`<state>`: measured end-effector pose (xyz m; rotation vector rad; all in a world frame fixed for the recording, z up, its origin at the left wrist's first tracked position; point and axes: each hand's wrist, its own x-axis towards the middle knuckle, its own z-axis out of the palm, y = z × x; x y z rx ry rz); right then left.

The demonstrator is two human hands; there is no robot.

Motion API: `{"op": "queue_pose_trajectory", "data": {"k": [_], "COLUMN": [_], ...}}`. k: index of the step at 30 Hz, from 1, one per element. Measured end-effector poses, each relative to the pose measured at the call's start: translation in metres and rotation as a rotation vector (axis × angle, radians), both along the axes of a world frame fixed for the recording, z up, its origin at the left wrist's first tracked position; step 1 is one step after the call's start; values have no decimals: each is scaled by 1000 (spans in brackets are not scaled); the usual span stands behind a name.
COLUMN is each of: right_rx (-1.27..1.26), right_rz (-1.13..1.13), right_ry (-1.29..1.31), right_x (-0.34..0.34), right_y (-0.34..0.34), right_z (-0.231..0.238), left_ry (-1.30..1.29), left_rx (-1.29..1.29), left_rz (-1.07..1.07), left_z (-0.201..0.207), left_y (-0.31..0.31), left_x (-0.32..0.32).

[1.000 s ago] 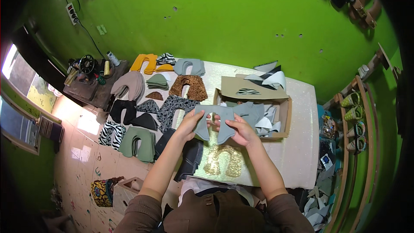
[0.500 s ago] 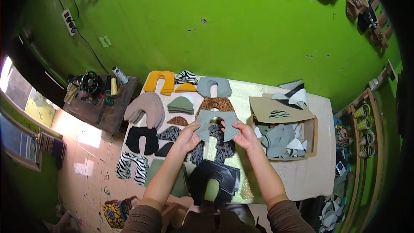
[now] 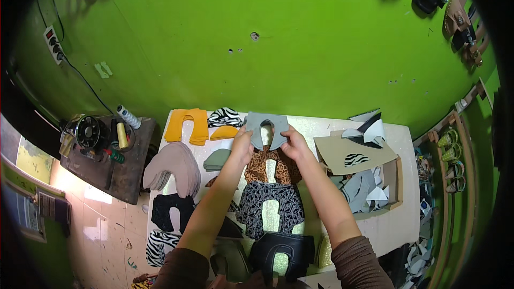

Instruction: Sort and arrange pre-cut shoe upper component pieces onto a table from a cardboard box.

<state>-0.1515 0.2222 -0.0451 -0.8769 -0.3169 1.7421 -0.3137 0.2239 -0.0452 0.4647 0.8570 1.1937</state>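
At the back middle of the table, my left hand (image 3: pixel 242 147) and my right hand (image 3: pixel 293 144) grip the two sides of a grey U-shaped cut piece (image 3: pixel 274 120). It is over the place of the grey stack, which it mostly covers; whether it rests on the stack I cannot tell. Both hands are closed, thumbs on top. Just nearer to me lie brown patterned U-shaped pieces (image 3: pixel 256 167), then black-and-grey patterned ones (image 3: pixel 248 211) and a black stack (image 3: pixel 258 249). Green half-moon pieces (image 3: pixel 216 159) lie beside my left wrist, partly hidden by the forearm.
Left on the table (image 3: pixel 396 230) are yellow U-shaped pieces (image 3: pixel 175 127), a taupe stack (image 3: pixel 163 167), black pieces (image 3: pixel 161 215) and zebra-patterned ones (image 3: pixel 156 249). An open cardboard box (image 3: pixel 396 182) of scraps stands at right. A sewing machine (image 3: pixel 88 131) is far left.
My hands have moved away from me with the grey piece, from above the middle of the table to the grey stack at the back. The view has shifted too.
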Motion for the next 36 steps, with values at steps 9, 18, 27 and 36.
{"op": "queue_pose_trajectory", "data": {"k": [9,18,27,36], "right_rx": [156,462,573,945], "right_rz": [62,-34,22,379], "right_ry": [-877,-865,-812,-1593], "right_x": [-3,-11,83,221], "right_y": [-5,-125,-195,-219], "right_z": [5,8,51,37], "left_ry": [899,935,940,987], "left_rx": [454,642,800,742], "left_rz": [173,65,-80,-11], "left_z": [-41,4,52,41], "left_y": [5,-99,-175,-212], "left_x": [-5,37,126,195]}}
